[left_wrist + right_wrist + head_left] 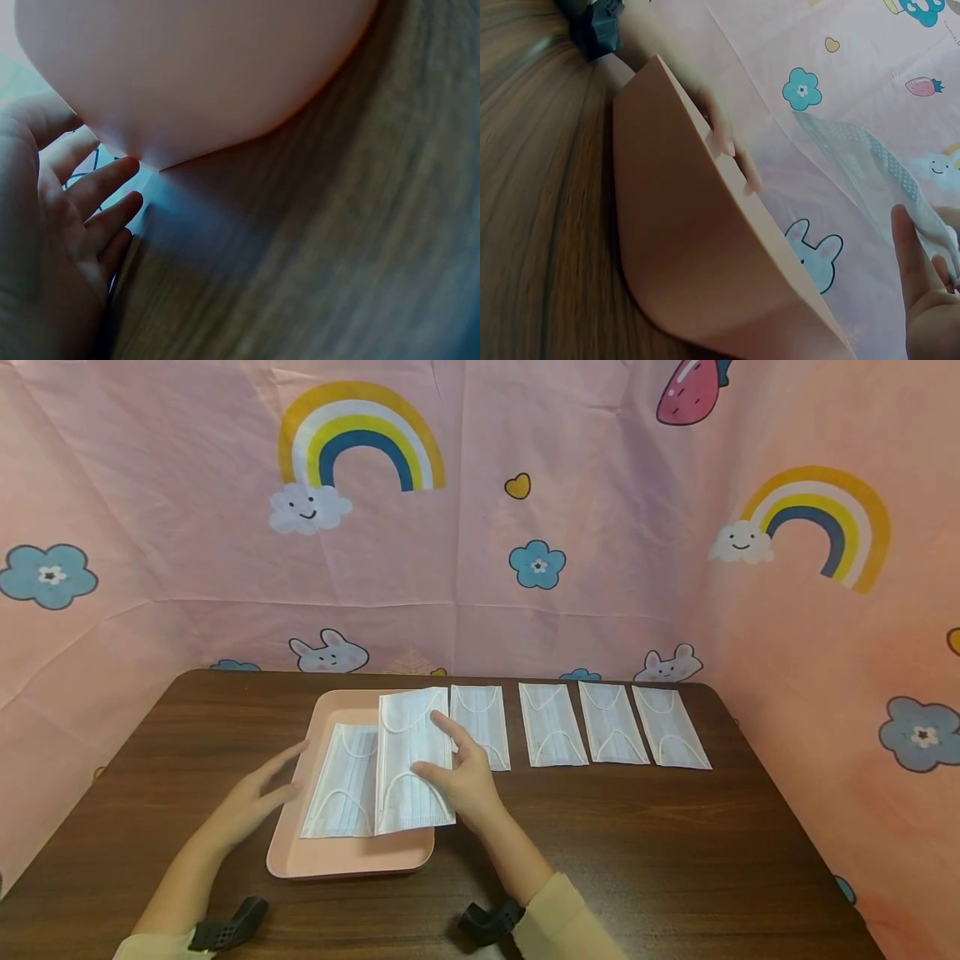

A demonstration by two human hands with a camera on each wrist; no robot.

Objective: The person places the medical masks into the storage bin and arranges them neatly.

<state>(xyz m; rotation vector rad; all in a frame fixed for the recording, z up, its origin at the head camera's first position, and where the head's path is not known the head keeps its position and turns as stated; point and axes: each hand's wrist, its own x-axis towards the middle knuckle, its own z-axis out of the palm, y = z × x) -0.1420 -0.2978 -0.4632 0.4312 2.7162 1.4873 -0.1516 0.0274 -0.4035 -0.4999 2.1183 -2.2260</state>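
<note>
Fingers [442, 727] of the right hand [459, 777] pinch the right long edge of a pale blue face mask [411, 760], thumb under, forefinger on top, holding it just over the pink tray [352, 858]. From that hand, the mask runs toward 10 o'clock, its far end overhanging the tray's back rim. A second mask [343, 781] lies flat in the tray, directly at 9 o'clock of the held one and partly under it. The left hand [255, 797] rests at the tray's left rim, fingers straight and relaxed, holding nothing; the left wrist view shows fingertips touching the tray's outer wall.

Pleated cloth like this looks very light, limp and easily creased, so an edge grip near the middle, away from the thin ear loops, seems best.

Four more masks [585, 724] lie in a row on the table [675, 843] from 1 to 3 o'clock of the right hand, the nearest touching the held mask. Bare wood toward 5 o'clock gives free room; the pink cloth backdrop [600, 527] closes in at 12 and 3.
</note>
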